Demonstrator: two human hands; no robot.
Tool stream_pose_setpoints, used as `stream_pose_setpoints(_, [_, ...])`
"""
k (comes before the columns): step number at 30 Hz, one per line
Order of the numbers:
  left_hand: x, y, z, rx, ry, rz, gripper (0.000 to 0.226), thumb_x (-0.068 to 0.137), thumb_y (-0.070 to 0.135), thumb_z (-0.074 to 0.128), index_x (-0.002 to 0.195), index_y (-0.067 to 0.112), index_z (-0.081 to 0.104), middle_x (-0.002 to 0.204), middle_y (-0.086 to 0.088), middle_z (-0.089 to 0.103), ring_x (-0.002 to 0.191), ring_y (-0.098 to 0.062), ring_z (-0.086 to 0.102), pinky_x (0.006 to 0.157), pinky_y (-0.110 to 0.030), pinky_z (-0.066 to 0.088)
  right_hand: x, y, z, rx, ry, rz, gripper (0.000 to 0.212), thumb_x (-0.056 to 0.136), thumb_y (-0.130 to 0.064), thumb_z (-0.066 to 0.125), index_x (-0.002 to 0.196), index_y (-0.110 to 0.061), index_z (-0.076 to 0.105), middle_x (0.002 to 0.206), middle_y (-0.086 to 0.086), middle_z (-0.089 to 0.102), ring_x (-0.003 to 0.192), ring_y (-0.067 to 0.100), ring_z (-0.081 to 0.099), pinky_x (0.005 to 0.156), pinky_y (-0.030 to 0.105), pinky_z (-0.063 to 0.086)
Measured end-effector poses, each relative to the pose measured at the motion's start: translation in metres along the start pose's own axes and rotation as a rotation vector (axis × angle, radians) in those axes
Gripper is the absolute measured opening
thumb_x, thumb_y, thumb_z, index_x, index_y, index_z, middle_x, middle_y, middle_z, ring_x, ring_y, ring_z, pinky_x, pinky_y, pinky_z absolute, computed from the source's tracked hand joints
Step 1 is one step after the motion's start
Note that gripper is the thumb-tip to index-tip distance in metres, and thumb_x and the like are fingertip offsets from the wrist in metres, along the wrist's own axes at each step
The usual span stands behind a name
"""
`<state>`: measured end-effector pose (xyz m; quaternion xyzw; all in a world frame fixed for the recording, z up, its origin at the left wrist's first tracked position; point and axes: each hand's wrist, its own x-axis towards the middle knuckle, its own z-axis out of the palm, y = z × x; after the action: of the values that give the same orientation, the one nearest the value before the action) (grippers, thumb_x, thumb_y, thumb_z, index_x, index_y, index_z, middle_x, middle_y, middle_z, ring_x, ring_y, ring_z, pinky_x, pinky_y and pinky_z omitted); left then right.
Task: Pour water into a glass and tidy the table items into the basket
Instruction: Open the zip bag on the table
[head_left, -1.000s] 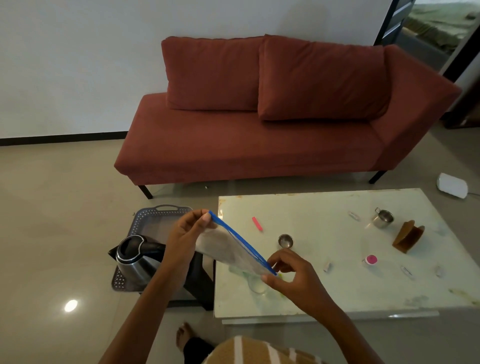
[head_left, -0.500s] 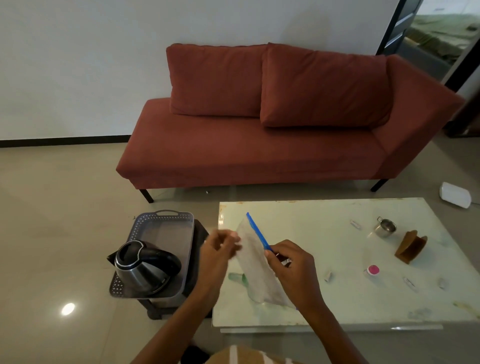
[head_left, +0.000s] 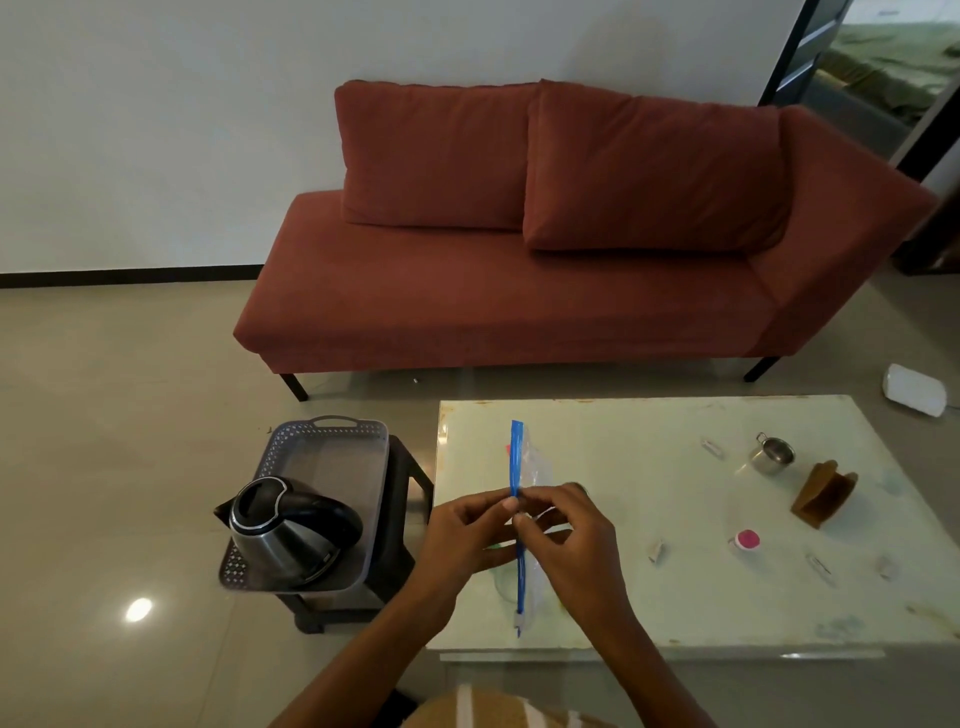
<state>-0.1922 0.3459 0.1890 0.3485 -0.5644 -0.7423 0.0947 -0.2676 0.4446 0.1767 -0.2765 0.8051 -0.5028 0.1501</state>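
Observation:
A clear plastic zip bag (head_left: 535, 470) with a blue seal strip stands edge-on above the near left part of the white table (head_left: 623, 431). My left hand (head_left: 462, 535) and my right hand (head_left: 566, 535) both pinch the blue strip near its middle. A clear glass (head_left: 501, 582) stands on the table beneath my hands, mostly hidden. A grey perforated basket (head_left: 332, 457) sits on a dark stool left of the table, and a steel kettle (head_left: 285, 530) with a black handle stands in its near end.
Scattered on the table's right half are a small steel cup (head_left: 772, 454), a brown holder (head_left: 826, 493), a pink-topped cap (head_left: 746, 540) and several small wrapped pieces. A red sofa (head_left: 519, 291) stands behind the table. A white object (head_left: 914, 389) lies on the floor at right.
The bag went from spread slanted between my hands to edge-on, blue strip now vertical. My hands came together and now pinch the strip at its middle.

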Motion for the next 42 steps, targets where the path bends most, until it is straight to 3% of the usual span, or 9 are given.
stream_pose_setpoints(8, [0.0,-0.002,-0.002,-0.02,0.011,-0.025,0.017,0.09,0.01,0.054,0.095,0.018,0.068,0.091,0.0,0.073,0.081,-0.014,0.072,0.068,-0.025,0.059,-0.001,0.002,0.003,0.054,0.004,0.077,0.002,0.086,-0.013,0.062,0.087,-0.012,0.061,0.078,-0.011,0.06,0.072,0.011,0.061,0.066,0.005,0.049])
stream_pose_setpoints(13, [0.003,-0.005,0.001,0.088,0.083,0.047,0.019,0.091,0.003,0.052,0.09,0.02,0.058,0.089,0.0,0.068,0.072,-0.012,0.071,0.061,-0.02,0.058,-0.004,-0.002,0.004,0.092,0.048,0.129,0.009,0.086,-0.016,0.061,0.083,-0.017,0.052,0.089,-0.002,0.061,0.076,0.013,0.061,0.074,0.024,0.054])
stream_pose_setpoints(16, [0.007,-0.009,-0.002,0.119,0.132,0.107,0.018,0.089,-0.001,0.053,0.096,0.015,0.048,0.085,-0.004,0.07,0.067,-0.014,0.071,0.058,-0.019,0.056,-0.005,0.0,0.006,0.075,0.106,0.099,0.012,0.083,-0.017,0.062,0.083,-0.018,0.049,0.087,-0.005,0.059,0.077,0.014,0.061,0.069,0.022,0.055])
stream_pose_setpoints(21, [0.01,-0.017,-0.013,0.393,0.207,0.222,0.022,0.09,0.0,0.05,0.08,0.02,0.05,0.082,0.005,0.066,0.066,-0.005,0.067,0.059,-0.016,0.054,0.0,0.014,0.005,-0.214,0.233,-0.091,0.016,0.086,-0.008,0.051,0.075,-0.009,0.062,0.079,0.003,0.059,0.072,0.012,0.057,0.055,0.003,0.041])
stream_pose_setpoints(24, [0.01,-0.019,-0.023,0.59,0.26,0.333,0.033,0.087,0.0,0.053,0.076,0.03,0.057,0.084,0.015,0.064,0.074,-0.009,0.067,0.068,-0.019,0.054,0.001,0.022,0.004,-0.393,0.212,-0.12,0.019,0.078,-0.004,0.051,0.08,-0.006,0.07,0.082,0.008,0.063,0.073,0.016,0.062,0.049,0.012,0.046])
stream_pose_setpoints(28, [0.008,-0.019,-0.03,0.674,0.357,0.444,0.013,0.084,0.009,0.063,0.09,0.021,0.064,0.086,0.012,0.063,0.076,-0.003,0.062,0.068,-0.009,0.051,0.003,0.029,0.004,-0.485,0.201,-0.119,0.017,0.074,0.007,0.066,0.088,-0.001,0.072,0.082,0.01,0.064,0.075,0.025,0.066,0.048,0.028,0.054])
stream_pose_setpoints(34, [0.002,-0.028,-0.02,0.716,0.354,0.454,0.032,0.078,0.012,0.07,0.104,0.024,0.056,0.1,0.019,0.051,0.086,-0.001,0.057,0.07,-0.011,0.052,-0.002,0.026,0.008,-0.492,0.118,-0.1,0.022,0.066,0.003,0.077,0.084,-0.008,0.073,0.084,0.007,0.066,0.071,0.021,0.068,0.045,0.023,0.051])
stream_pose_setpoints(40, [-0.004,-0.033,-0.015,0.774,0.262,0.505,0.042,0.079,0.002,0.063,0.116,0.02,0.058,0.107,0.018,0.049,0.086,0.001,0.056,0.075,-0.016,0.055,-0.001,0.021,0.004,-0.478,-0.039,0.126,0.04,0.092,-0.002,0.041,0.129,-0.014,0.052,0.134,0.004,0.049,0.118,0.022,0.053,0.09,0.031,0.048])
stream_pose_setpoints(42, [-0.005,-0.033,-0.013,0.796,0.238,0.517,0.043,0.079,0.0,0.061,0.117,0.019,0.058,0.109,0.016,0.052,0.084,0.003,0.055,0.075,-0.016,0.055,0.0,0.019,0.003,-0.404,-0.087,0.187,0.044,0.092,-0.001,0.037,0.133,-0.014,0.048,0.135,0.005,0.051,0.115,0.022,0.055,0.089,0.027,0.045])
